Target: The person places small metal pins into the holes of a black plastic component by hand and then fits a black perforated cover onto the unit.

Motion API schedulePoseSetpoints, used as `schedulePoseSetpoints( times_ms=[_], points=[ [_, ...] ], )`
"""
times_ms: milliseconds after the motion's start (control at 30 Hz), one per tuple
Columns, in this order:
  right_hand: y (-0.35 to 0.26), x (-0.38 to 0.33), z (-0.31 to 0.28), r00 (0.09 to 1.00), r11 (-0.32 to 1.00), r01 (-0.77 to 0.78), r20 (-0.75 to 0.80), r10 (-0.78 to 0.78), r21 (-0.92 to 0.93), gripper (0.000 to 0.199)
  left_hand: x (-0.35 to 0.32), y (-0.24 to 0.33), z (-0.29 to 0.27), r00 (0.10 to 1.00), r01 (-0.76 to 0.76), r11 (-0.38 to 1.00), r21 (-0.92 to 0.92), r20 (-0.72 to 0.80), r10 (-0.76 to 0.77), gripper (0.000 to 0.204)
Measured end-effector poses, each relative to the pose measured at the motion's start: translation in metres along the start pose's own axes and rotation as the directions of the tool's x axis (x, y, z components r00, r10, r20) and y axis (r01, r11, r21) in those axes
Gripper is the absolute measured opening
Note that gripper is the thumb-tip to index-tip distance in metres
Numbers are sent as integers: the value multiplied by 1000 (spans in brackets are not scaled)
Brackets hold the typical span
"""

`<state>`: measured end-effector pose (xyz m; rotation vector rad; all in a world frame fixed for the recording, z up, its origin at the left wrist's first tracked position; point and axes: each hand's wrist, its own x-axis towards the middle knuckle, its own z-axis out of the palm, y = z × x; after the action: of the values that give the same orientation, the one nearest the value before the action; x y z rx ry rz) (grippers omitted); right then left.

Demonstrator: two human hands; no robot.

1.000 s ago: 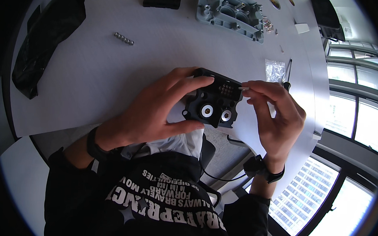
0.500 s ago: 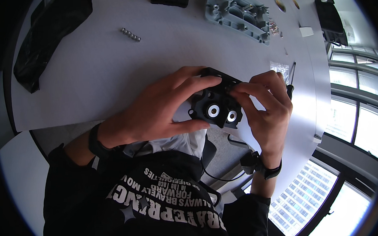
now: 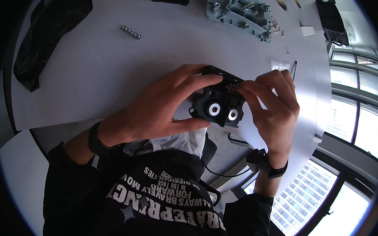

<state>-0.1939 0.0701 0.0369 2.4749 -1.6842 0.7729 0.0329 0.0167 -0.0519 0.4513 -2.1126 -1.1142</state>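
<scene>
The pale table [image 3: 81, 83] carries a grey housing [image 3: 228, 17] at its far side. Over the near edge, my left hand [image 3: 156, 104] grips a black part [image 3: 222, 98] with 2 silver rings [image 3: 215, 105]; my right hand [image 3: 276, 109] has its fingertips together at the part's right side, on what I cannot tell.

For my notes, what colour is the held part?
The held part is mostly black; see head view.
</scene>
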Motion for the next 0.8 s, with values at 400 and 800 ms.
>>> schedulePoseSetpoints(
  times_ms=[400, 800],
  points=[
    [12, -2, -9, 997, 996, 28, -65, -34, -89, 25, 6, 3, -6, 997, 47, 999, -13, 69, -46, 76],
    [186, -18, -31, 801, 760, -576, -24, 598, -302, 28, 1, 5, -8, 999, 22, 1000, 9, 36, -22, 73]
  ],
)
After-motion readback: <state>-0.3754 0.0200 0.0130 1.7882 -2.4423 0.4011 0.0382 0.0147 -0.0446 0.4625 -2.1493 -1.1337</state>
